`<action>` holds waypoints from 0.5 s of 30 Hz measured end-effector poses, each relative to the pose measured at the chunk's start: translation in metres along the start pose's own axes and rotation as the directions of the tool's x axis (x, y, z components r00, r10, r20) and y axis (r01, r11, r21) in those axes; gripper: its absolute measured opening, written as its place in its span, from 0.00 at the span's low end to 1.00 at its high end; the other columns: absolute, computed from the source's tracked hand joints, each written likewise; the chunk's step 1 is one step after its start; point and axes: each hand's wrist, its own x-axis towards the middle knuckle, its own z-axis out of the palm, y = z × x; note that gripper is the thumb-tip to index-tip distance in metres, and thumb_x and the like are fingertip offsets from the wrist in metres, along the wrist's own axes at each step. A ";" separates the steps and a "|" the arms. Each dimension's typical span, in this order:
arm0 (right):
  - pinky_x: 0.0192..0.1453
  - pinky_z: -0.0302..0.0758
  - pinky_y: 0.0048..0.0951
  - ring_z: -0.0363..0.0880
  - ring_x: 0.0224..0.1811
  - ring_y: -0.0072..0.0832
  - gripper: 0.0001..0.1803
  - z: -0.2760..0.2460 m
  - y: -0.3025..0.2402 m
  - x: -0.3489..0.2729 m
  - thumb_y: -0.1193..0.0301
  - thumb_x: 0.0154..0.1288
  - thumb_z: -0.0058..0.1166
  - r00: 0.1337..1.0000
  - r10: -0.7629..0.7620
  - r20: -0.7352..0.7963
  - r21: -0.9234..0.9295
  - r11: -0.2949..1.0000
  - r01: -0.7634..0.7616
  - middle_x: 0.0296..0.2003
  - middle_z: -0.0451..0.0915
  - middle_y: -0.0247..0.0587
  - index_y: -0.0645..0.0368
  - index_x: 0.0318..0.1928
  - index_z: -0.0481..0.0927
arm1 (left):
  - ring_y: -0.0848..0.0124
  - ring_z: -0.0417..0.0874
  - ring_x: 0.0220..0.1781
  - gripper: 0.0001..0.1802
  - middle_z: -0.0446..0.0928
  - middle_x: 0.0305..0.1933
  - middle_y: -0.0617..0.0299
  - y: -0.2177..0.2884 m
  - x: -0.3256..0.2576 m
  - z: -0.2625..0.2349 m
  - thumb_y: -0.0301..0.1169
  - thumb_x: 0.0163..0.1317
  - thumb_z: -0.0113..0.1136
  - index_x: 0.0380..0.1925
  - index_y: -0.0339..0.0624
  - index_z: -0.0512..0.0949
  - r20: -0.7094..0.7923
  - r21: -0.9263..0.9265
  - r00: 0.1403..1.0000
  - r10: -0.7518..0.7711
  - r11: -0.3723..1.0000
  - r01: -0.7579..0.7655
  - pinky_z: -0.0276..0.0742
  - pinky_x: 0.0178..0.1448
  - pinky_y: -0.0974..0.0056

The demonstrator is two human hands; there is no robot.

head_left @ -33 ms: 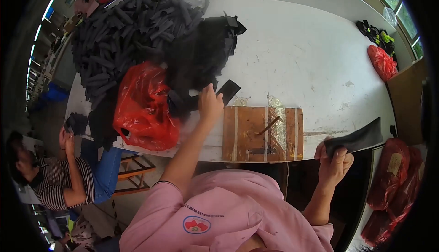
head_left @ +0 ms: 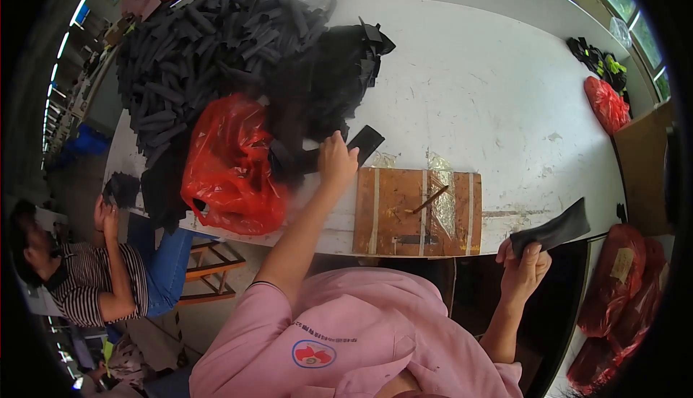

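My left hand (head_left: 337, 161) is closed on a black fabric piece (head_left: 367, 144) at the right edge of the dark pile, beside a red plastic bag (head_left: 234, 174). One flat end of that piece sticks out beyond my fingers to the right; where its other end lies among the dark cloth I cannot make out. At the right, over the table's front edge, my right hand (head_left: 525, 262) pinches another black fabric piece (head_left: 556, 228) between thumb and fingers. It juts out to the upper right, its far end unsupported.
A scuffed wooden board (head_left: 393, 207) with a brown stick (head_left: 431, 199) lies at the front edge. A large heap of dark grey rolled pieces (head_left: 209, 44) covers the back left. Red bags (head_left: 613, 268) stand at the right. At the left sits another person (head_left: 101, 275) handling dark cloth.
The black piece in my right hand has tipped lower at its far end, and that hand has drawn slightly left. My left hand keeps its grip near the pile.
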 end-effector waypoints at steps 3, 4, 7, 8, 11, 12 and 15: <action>0.16 0.57 0.18 0.61 0.11 0.18 0.25 -0.055 0.052 -0.060 0.58 0.65 0.40 0.933 0.249 -0.261 -0.253 0.915 -0.315 0.09 0.62 0.32 0.58 0.13 0.62 | 0.52 0.71 0.43 0.17 0.69 0.36 0.47 -0.001 0.009 0.009 0.30 0.42 0.64 0.32 0.33 0.73 0.039 0.137 0.999 0.020 0.990 -0.026 0.70 0.46 0.59; 0.14 0.56 0.19 0.59 0.09 0.17 0.25 -0.076 0.073 -0.084 0.58 0.65 0.40 0.890 0.272 -0.367 -0.314 0.864 -0.393 0.08 0.61 0.31 0.57 0.13 0.61 | 0.53 0.71 0.42 0.16 0.69 0.35 0.47 -0.001 0.008 0.011 0.30 0.42 0.64 0.30 0.34 0.73 0.058 0.108 0.997 0.041 0.993 -0.047 0.70 0.45 0.59; 0.09 0.56 0.20 0.56 0.07 0.18 0.25 -0.145 0.138 -0.138 0.51 0.60 0.44 0.660 0.435 -0.613 -0.202 0.721 -0.663 0.08 0.61 0.31 0.55 0.15 0.62 | 0.55 0.71 0.39 0.10 0.70 0.31 0.50 -0.010 0.006 0.014 0.28 0.41 0.63 0.24 0.37 0.73 0.015 0.028 0.999 0.045 0.999 -0.045 0.69 0.43 0.58; 0.12 0.58 0.19 0.61 0.10 0.19 0.22 -0.181 0.166 -0.149 0.51 0.59 0.46 0.629 0.524 -0.575 -0.226 0.637 -0.737 0.13 0.65 0.32 0.58 0.22 0.68 | 0.56 0.71 0.38 0.08 0.70 0.30 0.51 -0.015 0.003 0.013 0.27 0.41 0.63 0.22 0.39 0.73 -0.028 -0.013 0.998 0.052 0.999 -0.052 0.68 0.43 0.58; 0.17 0.61 0.22 0.64 0.15 0.22 0.20 -0.154 0.197 -0.117 0.54 0.59 0.46 0.716 0.599 -0.359 -0.298 0.653 -0.696 0.16 0.67 0.36 0.59 0.25 0.69 | 0.57 0.70 0.34 0.11 0.71 0.28 0.55 -0.002 -0.001 0.017 0.26 0.42 0.61 0.23 0.40 0.68 -0.232 -0.091 0.963 0.140 0.982 -0.165 0.64 0.42 0.57; 0.19 0.62 0.24 0.65 0.18 0.24 0.19 -0.140 0.193 -0.105 0.55 0.60 0.47 0.746 0.613 -0.258 -0.334 0.668 -0.665 0.18 0.68 0.38 0.60 0.26 0.70 | 0.57 0.71 0.32 0.11 0.71 0.26 0.56 -0.001 -0.002 0.008 0.25 0.43 0.60 0.23 0.41 0.67 -0.254 -0.162 0.959 0.125 0.972 -0.169 0.65 0.39 0.57; 0.27 0.66 0.29 0.70 0.25 0.30 0.16 -0.092 0.164 -0.081 0.59 0.60 0.47 0.779 0.625 0.042 -0.421 0.719 -0.553 0.23 0.72 0.43 0.62 0.31 0.72 | 0.58 0.74 0.26 0.11 0.72 0.22 0.56 0.001 -0.015 -0.025 0.22 0.43 0.58 0.24 0.40 0.66 -0.296 -0.494 0.955 0.032 0.850 -0.182 0.67 0.31 0.60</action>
